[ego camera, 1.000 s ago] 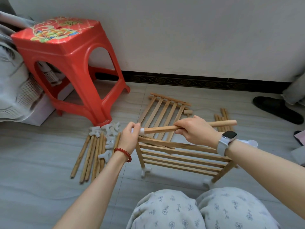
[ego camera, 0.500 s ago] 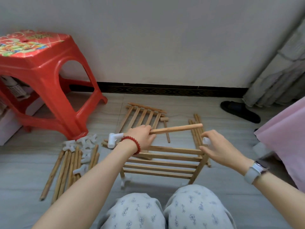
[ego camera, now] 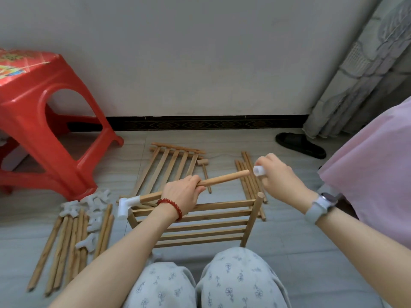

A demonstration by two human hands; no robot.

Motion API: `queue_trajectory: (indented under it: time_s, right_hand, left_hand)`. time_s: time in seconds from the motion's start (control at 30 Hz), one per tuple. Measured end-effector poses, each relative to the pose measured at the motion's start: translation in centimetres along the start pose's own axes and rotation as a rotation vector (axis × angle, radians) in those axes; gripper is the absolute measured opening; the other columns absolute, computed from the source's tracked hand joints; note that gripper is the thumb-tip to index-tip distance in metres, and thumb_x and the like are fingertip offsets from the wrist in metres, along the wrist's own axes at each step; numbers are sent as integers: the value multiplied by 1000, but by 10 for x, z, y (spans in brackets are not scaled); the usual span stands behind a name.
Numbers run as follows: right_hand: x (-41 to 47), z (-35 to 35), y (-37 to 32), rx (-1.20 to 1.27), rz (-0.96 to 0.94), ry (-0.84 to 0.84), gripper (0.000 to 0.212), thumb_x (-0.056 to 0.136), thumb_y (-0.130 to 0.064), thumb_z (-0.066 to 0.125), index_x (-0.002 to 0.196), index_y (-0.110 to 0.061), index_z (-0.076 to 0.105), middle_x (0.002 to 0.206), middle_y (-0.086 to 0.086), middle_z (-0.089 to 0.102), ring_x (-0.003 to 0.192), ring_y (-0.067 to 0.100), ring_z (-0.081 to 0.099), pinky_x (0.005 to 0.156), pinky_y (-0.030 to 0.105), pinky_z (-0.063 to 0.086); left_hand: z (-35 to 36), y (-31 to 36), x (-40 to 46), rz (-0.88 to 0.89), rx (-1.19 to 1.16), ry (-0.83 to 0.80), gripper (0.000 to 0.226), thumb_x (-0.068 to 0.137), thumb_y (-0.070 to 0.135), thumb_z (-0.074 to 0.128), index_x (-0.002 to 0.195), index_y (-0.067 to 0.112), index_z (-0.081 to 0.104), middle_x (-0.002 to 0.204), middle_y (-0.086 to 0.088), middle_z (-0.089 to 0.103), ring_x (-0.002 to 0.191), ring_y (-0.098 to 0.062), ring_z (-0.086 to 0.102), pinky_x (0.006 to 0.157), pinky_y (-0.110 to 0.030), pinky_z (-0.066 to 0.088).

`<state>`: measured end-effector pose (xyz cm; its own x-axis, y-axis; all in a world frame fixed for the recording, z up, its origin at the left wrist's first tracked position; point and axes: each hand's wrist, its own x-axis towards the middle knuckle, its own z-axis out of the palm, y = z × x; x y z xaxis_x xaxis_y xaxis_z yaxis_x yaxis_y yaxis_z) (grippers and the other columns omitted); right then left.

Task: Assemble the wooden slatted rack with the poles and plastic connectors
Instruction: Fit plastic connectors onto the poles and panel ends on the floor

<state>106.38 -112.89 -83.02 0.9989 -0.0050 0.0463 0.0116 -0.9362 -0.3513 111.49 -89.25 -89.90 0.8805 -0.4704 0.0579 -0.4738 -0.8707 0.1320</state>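
Left hand point(ego camera: 182, 194) wrapped round one pole point(ego camera: 213, 181), right hand point(ego camera: 278, 176) pinching one white connector point(ego camera: 259, 170), one more connector point(ego camera: 125, 204) on the pole's end, two slatted panels point(ego camera: 200, 221).

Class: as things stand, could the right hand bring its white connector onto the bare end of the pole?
Probably yes. The right hand holds the connector just beside the pole end, nothing between them; the left hand grips the pole.

Grey tiled floor point(ego camera: 200, 138) with loose poles point(ego camera: 64, 245), white connectors point(ego camera: 93, 203), slatted panel point(ego camera: 171, 165), small mallet point(ego camera: 204, 168), red stool point(ego camera: 42, 121), black slipper point(ego camera: 300, 144).
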Motion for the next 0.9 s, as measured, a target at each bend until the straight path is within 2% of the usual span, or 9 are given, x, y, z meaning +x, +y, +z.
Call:
queue_trajectory:
  time_s: [0.07,0.13,0.23,0.4,0.5,0.63,0.73,0.83,0.9]
  right_hand:
    - [10,-5,6,31,229,-56,17,90,-8,41,101,-19,46,100,1,39,79,24,43,66,31,32]
    - [14,-3,13,19,293,-117,25,88,-3,40,108,-12,50,100,5,44,85,25,45,69,31,33]
    - [15,5,17,65,273,-175,25,89,-2,41,107,-5,58,99,11,58,86,26,53,67,32,42]
    - [19,19,15,110,201,-172,27,89,1,41,105,-9,62,94,8,59,76,19,54,57,23,42]
    - [19,23,14,94,131,-133,30,91,-1,42,110,-12,61,102,6,55,83,19,54,66,25,43]
    - [24,22,8,47,24,-188,36,92,-8,45,125,-14,54,112,3,50,93,17,50,78,27,42]
    - [26,21,3,237,112,-176,39,94,-16,42,131,-13,50,111,4,55,96,23,57,77,32,48]
    - [24,24,7,408,166,-121,39,97,-14,33,132,-10,49,124,10,54,111,25,52,88,37,45]
    - [24,24,12,503,197,-82,38,97,-12,31,130,-8,49,125,13,55,108,25,51,84,36,45]
  left_hand:
    - [0,1,-2,3,-15,19,25,98,43,31,102,25,48,85,11,50,64,-10,49,51,-21,32]
    - [-2,0,-4,11,-24,35,24,98,42,31,102,25,48,86,11,52,63,-9,48,49,-20,28]
    - [-4,1,-7,24,-32,38,25,98,42,31,102,25,49,86,11,51,63,-10,49,49,-20,29]
    - [-5,1,-9,31,-66,33,25,98,42,33,102,24,49,83,12,47,63,-10,50,52,-22,36]
    - [-5,0,-10,28,-79,38,25,98,42,34,101,24,50,82,11,47,64,-12,52,55,-24,42]
    - [-5,1,-9,32,-89,46,22,98,41,35,100,25,49,85,9,53,65,-12,53,55,-23,40]
    - [-6,-1,-8,3,-96,49,22,98,41,35,102,25,50,85,11,53,68,-13,55,58,-26,43]
    - [-8,0,-8,-12,-101,21,21,98,40,34,102,26,49,83,12,50,67,-13,54,59,-27,41]
    - [-11,0,-8,-11,-99,-10,20,98,39,34,103,26,49,83,11,52,68,-14,54,58,-27,39]
